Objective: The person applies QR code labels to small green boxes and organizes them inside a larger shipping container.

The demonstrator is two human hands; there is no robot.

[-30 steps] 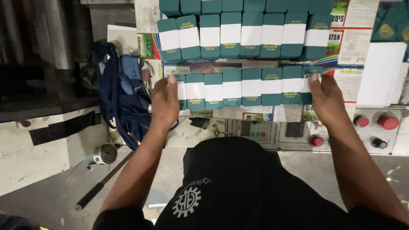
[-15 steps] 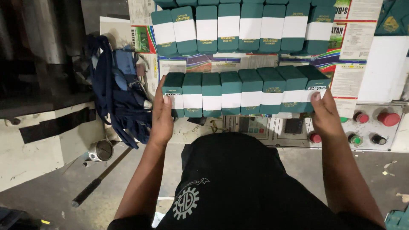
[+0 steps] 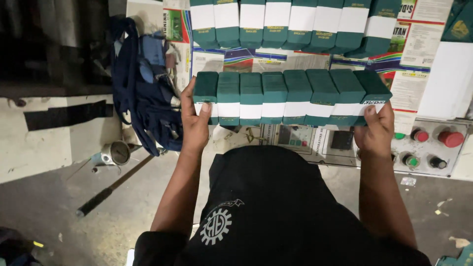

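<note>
Printed sheets cover the desk [image 3: 419, 54]; left hand [image 3: 195, 120] and right hand [image 3: 377, 130] clamp a row of green boxes [image 3: 288, 96] between closed fingers, another row [image 3: 290, 22] cut off above.

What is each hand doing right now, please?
Left hand: closed on the left end of the row of green and white boxes.
Right hand: closed on the row's right end.

Left hand [image 3: 194, 120] and right hand [image 3: 377, 130] clamping row of green boxes [image 3: 288, 96], control panel [image 3: 389, 148] below
</note>
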